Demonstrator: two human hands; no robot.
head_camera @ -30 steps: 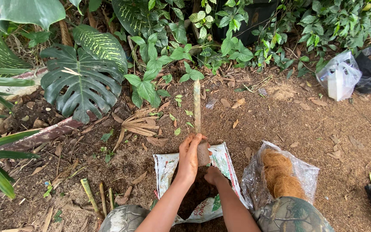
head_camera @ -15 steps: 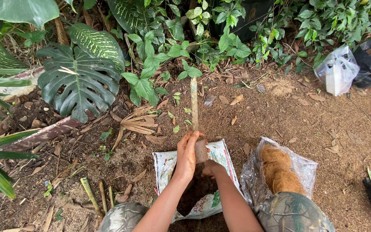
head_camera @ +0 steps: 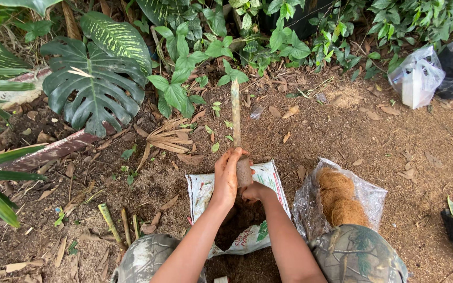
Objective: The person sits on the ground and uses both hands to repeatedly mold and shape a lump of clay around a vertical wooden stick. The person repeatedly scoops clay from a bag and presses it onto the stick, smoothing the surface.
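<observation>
My left hand (head_camera: 228,175) grips a small soil-filled nursery bag (head_camera: 244,173) from which a straight green stem cutting (head_camera: 235,112) stands up. My right hand (head_camera: 255,193) is under the bag's base, fingers curled against it. Both hands are over a white printed sack (head_camera: 205,191) that lies open on the ground, with dark soil (head_camera: 239,228) showing in it between my forearms. My knees in camouflage trousers (head_camera: 360,257) frame the sack at the bottom of the view.
A clear plastic bag of brown coconut fibre (head_camera: 336,202) lies right of the sack. Cut green stems (head_camera: 114,225) lie on the ground at left. Large leafy plants (head_camera: 93,86) fill the back left. A clear bag with a white package (head_camera: 416,78) sits far right.
The cutting and the bag have stayed in my hands; they shifted only slightly and the view moved a little.
</observation>
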